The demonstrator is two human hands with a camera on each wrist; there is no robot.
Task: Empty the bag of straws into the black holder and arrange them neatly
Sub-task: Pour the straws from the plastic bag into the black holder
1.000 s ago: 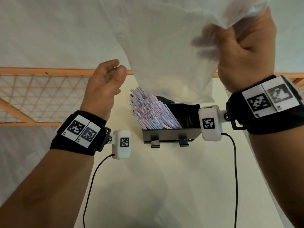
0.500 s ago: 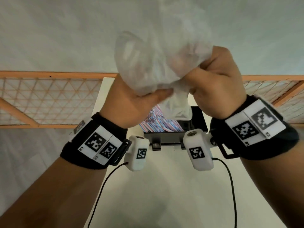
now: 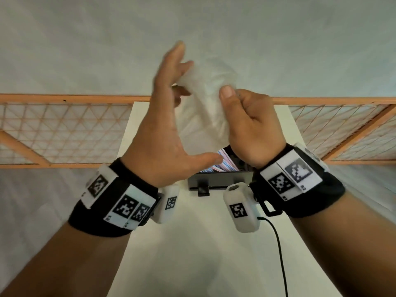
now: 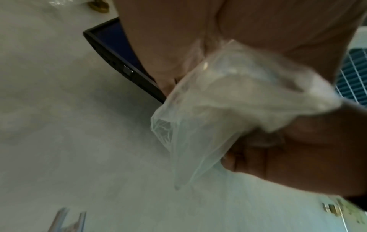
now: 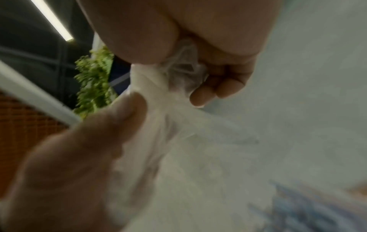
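The crumpled clear plastic bag (image 3: 205, 103) hangs between my hands above the black holder (image 3: 218, 179). My right hand (image 3: 235, 99) grips the bag, thumb pressed on its front and fingers curled behind; the right wrist view shows the same pinch on the bag (image 5: 178, 125). My left hand (image 3: 171, 99) is spread, fingers straight and blurred, at the bag's left side. In the left wrist view the bag (image 4: 228, 102) lies against that palm. Striped straws (image 3: 222, 166) lie in the holder, mostly hidden behind both wrists.
The holder stands on a white table (image 3: 203, 254) running away from me. An orange lattice railing (image 3: 64, 129) crosses behind it on both sides. A black cable (image 3: 278, 243) trails from the right wrist camera.
A second ago my right hand held the bag high over the holder. Both hands then bunched it together. My left hand has now let go and spread its fingers; the right still grips.
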